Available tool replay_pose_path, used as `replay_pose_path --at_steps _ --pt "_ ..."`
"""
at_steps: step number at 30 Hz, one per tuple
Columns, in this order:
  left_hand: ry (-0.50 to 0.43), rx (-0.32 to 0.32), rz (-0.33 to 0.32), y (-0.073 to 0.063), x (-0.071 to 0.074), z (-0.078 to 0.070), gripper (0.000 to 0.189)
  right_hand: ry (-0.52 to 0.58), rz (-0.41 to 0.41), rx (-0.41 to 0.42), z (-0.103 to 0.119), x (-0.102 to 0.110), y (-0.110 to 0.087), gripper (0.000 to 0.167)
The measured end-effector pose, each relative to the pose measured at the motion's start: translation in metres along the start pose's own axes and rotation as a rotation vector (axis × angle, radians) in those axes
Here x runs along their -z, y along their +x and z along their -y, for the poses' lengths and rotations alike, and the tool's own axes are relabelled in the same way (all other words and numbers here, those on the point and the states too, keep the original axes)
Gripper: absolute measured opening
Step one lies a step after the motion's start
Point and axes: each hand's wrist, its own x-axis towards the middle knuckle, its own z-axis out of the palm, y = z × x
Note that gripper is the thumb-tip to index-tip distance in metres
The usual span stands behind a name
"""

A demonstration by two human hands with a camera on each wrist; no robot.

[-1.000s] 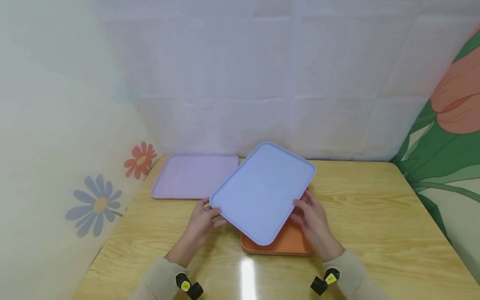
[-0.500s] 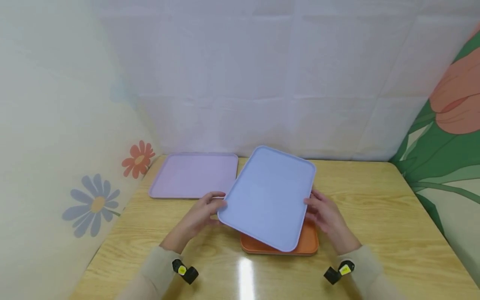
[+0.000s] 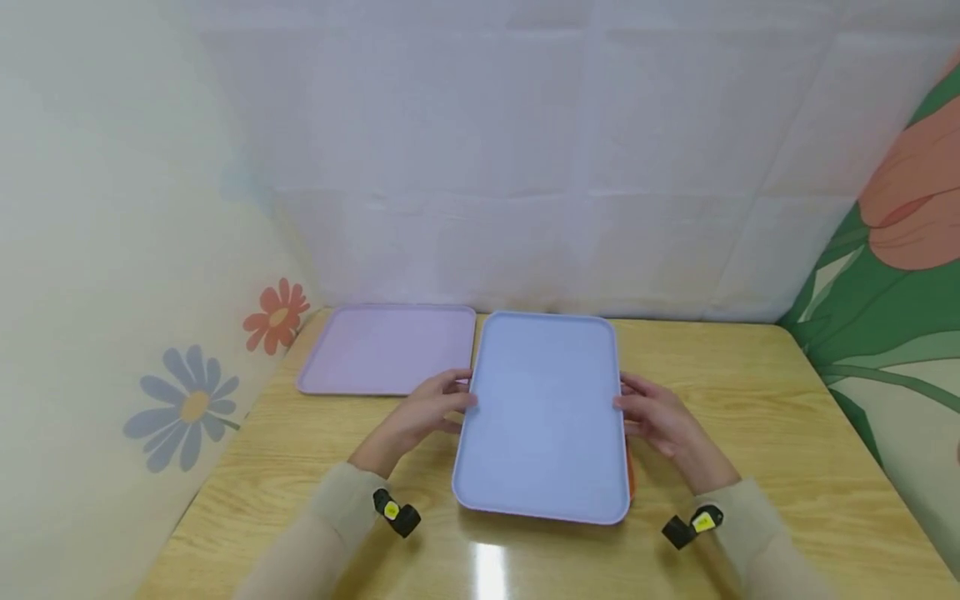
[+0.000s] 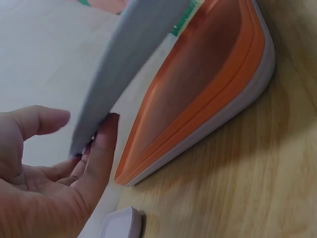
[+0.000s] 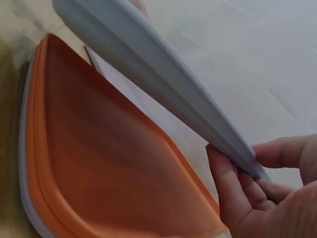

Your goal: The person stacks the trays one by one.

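Note:
A light blue rectangular tray [image 3: 543,417] is held between both hands in the head view, its long sides pointing away from me. The left hand [image 3: 427,412] grips its left edge, thumb near the rim and fingers underneath. On the opposite edge, the right hand [image 3: 663,421] pinches the rim between thumb and fingers. Beneath, and apart from the blue tray, lies an orange tray [image 5: 109,144], mostly hidden in the head view. The left wrist view shows it stacked on a pale tray [image 4: 268,62].
A lilac tray [image 3: 390,350] lies flat at the back left of the wooden table [image 3: 750,417]. A white cloth [image 3: 525,167] hangs behind the table. Flower-patterned walls flank it left and right.
The blue tray has turned from a slant to nearly straight and come lower and nearer, now covering most of the orange tray. Both hands have shifted right along with it.

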Motion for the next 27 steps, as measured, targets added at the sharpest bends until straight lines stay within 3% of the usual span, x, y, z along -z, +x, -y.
replay_pose_path --at_steps 6,18,27 --pt "0.028 0.011 0.010 0.006 -0.006 0.000 0.075 -0.098 -0.003 -0.034 0.003 0.008 0.005 0.070" --pt "0.051 0.020 -0.021 0.025 -0.008 0.004 0.076 -0.317 -0.129 -0.130 0.007 0.009 0.018 0.066" --pt "0.069 0.031 -0.028 0.036 -0.010 0.007 0.074 -0.361 -0.141 -0.149 0.005 0.012 0.028 0.067"
